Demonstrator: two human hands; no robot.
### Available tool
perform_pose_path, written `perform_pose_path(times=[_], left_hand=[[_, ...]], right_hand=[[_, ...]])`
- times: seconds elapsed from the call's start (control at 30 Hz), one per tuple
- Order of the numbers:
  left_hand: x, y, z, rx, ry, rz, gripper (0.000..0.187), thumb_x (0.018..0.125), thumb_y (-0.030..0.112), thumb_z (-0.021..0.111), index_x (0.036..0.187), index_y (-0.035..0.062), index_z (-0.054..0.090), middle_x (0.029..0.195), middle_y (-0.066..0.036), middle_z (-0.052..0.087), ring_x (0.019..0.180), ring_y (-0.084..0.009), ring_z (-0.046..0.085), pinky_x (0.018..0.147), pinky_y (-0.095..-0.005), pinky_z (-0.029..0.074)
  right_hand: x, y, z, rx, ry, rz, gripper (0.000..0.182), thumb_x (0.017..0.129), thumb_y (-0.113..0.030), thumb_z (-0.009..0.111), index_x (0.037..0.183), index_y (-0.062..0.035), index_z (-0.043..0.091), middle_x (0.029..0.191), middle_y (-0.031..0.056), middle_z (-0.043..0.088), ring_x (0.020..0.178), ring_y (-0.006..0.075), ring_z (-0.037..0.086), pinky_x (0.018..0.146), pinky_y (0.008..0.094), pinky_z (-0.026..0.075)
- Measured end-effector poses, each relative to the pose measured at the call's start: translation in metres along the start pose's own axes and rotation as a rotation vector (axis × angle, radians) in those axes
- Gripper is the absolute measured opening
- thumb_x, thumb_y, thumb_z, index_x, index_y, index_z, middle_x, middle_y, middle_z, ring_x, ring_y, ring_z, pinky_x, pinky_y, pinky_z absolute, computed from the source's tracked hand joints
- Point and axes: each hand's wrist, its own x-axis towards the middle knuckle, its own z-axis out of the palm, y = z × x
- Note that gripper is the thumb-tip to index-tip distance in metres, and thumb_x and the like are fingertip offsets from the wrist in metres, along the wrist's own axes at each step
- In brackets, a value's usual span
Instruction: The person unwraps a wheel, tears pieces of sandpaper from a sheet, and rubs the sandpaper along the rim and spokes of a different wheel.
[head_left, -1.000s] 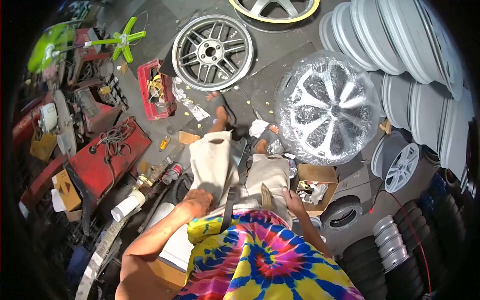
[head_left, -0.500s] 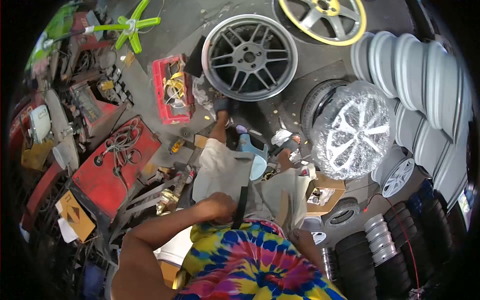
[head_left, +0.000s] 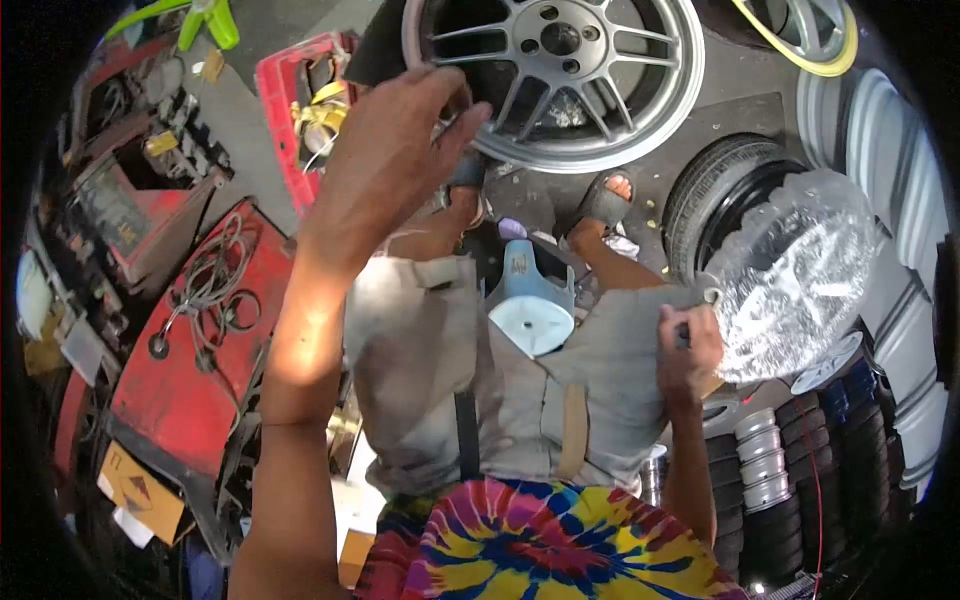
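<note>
A silver multi-spoke wheel rim (head_left: 560, 40) lies in front of me at the top of the view. My left hand (head_left: 400, 150) is raised in front of its lower left edge; the fingers are bent with the thumb apart, and I see nothing held. Over my right thigh, my right hand (head_left: 690, 345) has its fingers curled in, with a small dark spot between them that I cannot make out. Close beside it is a wheel wrapped in clear plastic (head_left: 810, 270). A small light blue stool (head_left: 530, 325) stands between my legs.
To the left are a red toolbox (head_left: 275, 110) and a red machine (head_left: 180, 370) with a coiled cable on top. A black tyre (head_left: 720, 175) lies behind the wrapped wheel. Stacked silver rims (head_left: 885, 130) line the far right; piled tyres (head_left: 800, 460) stand lower right. A yellow-edged wheel (head_left: 840, 55) is upper right.
My left hand has risen from my lap toward the silver rim. My right hand has come up from beside my hip to above my thigh. The view has shifted closer, and my body is more upright.
</note>
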Motion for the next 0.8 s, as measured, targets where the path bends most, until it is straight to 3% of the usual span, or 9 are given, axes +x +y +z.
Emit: perform_pose_path(times=[0.13,0.27,0.33,0.47,0.53,0.57,0.6,0.73,0.8], left_hand=[[0.028,-0.003,0.053,-0.141,0.092,0.152,0.021,0.092,0.020,0.070,0.098,0.0008,0.066,0.092,-0.016,0.065,0.083,-0.0364,0.064,0.073,-0.0412,0.049],[0.029,-0.004,0.053,-0.236,-0.412,0.330,0.019,0.088,0.014,0.073,0.099,-0.0003,0.066,0.091,-0.014,0.065,0.085,-0.0314,0.065,0.075,-0.0410,0.049],[0.026,0.010,0.041,-0.161,-0.384,0.211,0.023,0.085,0.014,0.075,0.104,0.0015,0.068,0.098,-0.013,0.068,0.093,-0.0282,0.067,0.083,-0.0382,0.050],[-0.022,0.036,0.054,-0.030,0.087,0.151,0.029,0.075,0.000,0.079,0.103,0.0018,0.069,0.109,-0.014,0.069,0.105,-0.0289,0.066,0.089,-0.0362,0.049],[-0.032,0.048,0.049,0.154,-0.055,0.301,0.037,0.071,-0.004,0.080,0.106,0.0018,0.070,0.115,-0.015,0.069,0.114,-0.0292,0.063,0.097,-0.0365,0.047],[-0.042,0.059,0.058,0.110,0.001,0.355,0.030,0.074,-0.001,0.078,0.103,0.0001,0.069,0.108,-0.017,0.068,0.106,-0.0338,0.064,0.093,-0.0383,0.048],[-0.031,0.080,0.052,0.028,-0.322,0.241,0.023,0.081,0.006,0.076,0.100,-0.0015,0.067,0.101,-0.020,0.067,0.098,-0.0372,0.063,0.088,-0.0388,0.048],[-0.055,0.107,0.082,0.140,-0.275,0.378,0.020,0.088,0.014,0.072,0.095,-0.0029,0.065,0.093,-0.019,0.065,0.090,-0.0395,0.062,0.083,-0.0409,0.048],[-0.064,0.112,0.106,0.247,-0.071,0.503,0.021,0.090,0.015,0.071,0.097,-0.0041,0.066,0.094,-0.020,0.066,0.087,-0.0418,0.063,0.079,-0.0444,0.048]], right_hand=[[0.031,0.019,0.014,-0.014,0.139,0.051,0.025,0.084,-0.006,0.073,0.070,-0.0006,0.053,0.070,0.0131,0.049,0.062,0.0310,0.051,0.057,0.0405,0.042],[0.037,0.028,0.025,0.006,0.231,0.071,0.025,0.084,-0.006,0.072,0.069,-0.0026,0.053,0.070,0.0106,0.048,0.060,0.0269,0.048,0.055,0.0378,0.037],[0.040,0.033,0.028,0.038,0.303,-0.042,0.011,0.087,-0.001,0.068,0.079,0.0007,0.061,0.077,0.0092,0.056,0.062,0.0171,0.048,0.057,0.0299,0.038],[0.040,0.042,0.039,0.000,0.491,-0.169,0.017,0.074,-0.001,0.077,0.074,-0.0040,0.060,0.067,0.0082,0.047,0.058,0.0227,0.045,0.052,0.0355,0.034],[0.035,0.052,0.050,-0.014,0.617,-0.211,0.020,0.071,-0.002,0.079,0.071,-0.0075,0.060,0.069,0.0071,0.049,0.060,0.0254,0.049,0.054,0.0368,0.038],[0.029,0.051,0.052,0.030,0.648,-0.234,0.020,0.069,-0.004,0.080,0.072,-0.0087,0.061,0.070,0.0065,0.051,0.063,0.0265,0.052,0.056,0.0370,0.040],[0.024,0.050,0.059,0.042,0.750,-0.250,0.020,0.067,-0.006,0.082,0.074,-0.0093,0.063,0.072,0.0064,0.053,0.063,0.0269,0.053,0.056,0.0368,0.041],[-0.023,0.070,0.074,0.250,0.853,-0.436,0.017,0.071,-0.006,0.080,0.076,-0.0065,0.064,0.073,0.0070,0.055,0.063,0.0268,0.054,0.056,0.0363,0.041],[-0.062,0.091,0.090,0.517,0.899,-0.414,0.018,0.079,-0.006,0.078,0.077,-0.0042,0.060,0.075,0.0056,0.055,0.064,0.0202,0.051,0.057,0.0337,0.040]])
